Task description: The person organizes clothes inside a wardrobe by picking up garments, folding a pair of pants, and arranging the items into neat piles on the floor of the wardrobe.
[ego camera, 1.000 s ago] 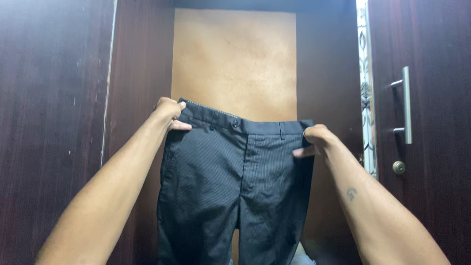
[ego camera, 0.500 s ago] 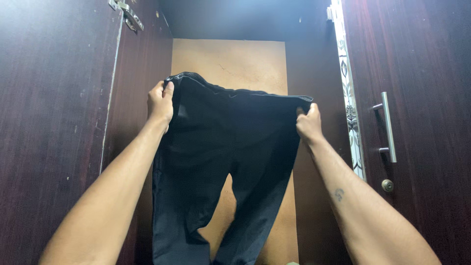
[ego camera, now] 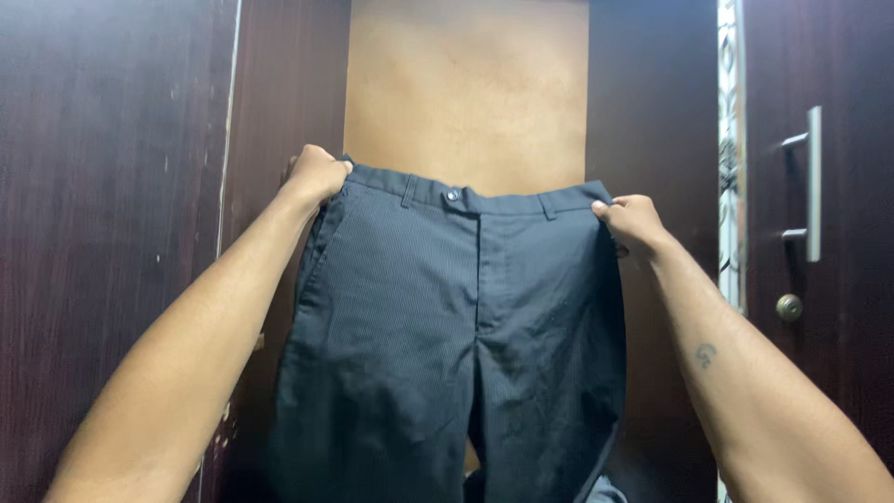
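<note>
1. Now the fingers of the left hand (ego camera: pixel 318 174) are curled tight around the left end of the waistband, and the fingers of the right hand (ego camera: pixel 632 220) are pinched closed on the right end, so both hands are grasping the dark trousers (ego camera: pixel 447 345).
2. Half a second ago the garment billowed with its inside turned toward the camera and the waistband arched high; it now hangs flat, front facing the person, with the button (ego camera: pixel 453 195) and the belt loops showing along the top edge.
3. The waistband is stretched nearly level between the two hands, the left end a little higher than the right, and the two legs drop straight down out of the bottom of the view.
4. I judge the shake to be over: the cloth looks smoothed and squared, held steady and well spread.
5. Behind the trousers, farther off, stands a tan panel (ego camera: pixel 466 84) set between dark wooden cupboard walls.
6. At the right, a dark door (ego camera: pixel 838 373) carries a metal bar handle (ego camera: pixel 813 182) and a small round knob (ego camera: pixel 789 307); a patterned strip (ego camera: pixel 729 140) runs beside it.
</note>
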